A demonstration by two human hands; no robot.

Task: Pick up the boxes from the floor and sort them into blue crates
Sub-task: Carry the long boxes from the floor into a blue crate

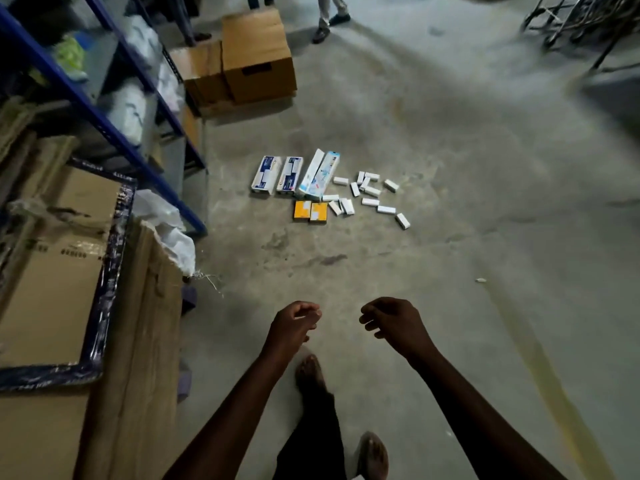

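**Approach step: nothing picked yet, boxes dead ahead**

Your left hand (294, 320) and right hand (391, 322) hang side by side in front of you. The fingers of both are loosely curled and neither holds anything. From that, I judge you are at the very start of a pick, closing on the pile and not yet carrying.

The boxes (329, 192) lie on the concrete floor (485, 237) at 12 o'clock from your hands, well apart from them. Within the group, two blue-and-white boxes (277, 174) sit at 10 o'clock, with two long white cartons (318, 173) just beside them. A pair of yellow boxes (310, 211) lies touching at 6 o'clock. The small white boxes (370, 194) are scattered from 1 to 4 o'clock, some overlapping.

No blue crate shows in this view. The blue rack (104, 123) stands at 10 o'clock and the brown cartons (256, 57) at 11 o'clock.

For the next move you would likely need to step in and bend down. The yellow pair is nearest and would be easy to lift together. The small loose ones look fiddly, so gather like with like. You also need to find the crates before you load up.
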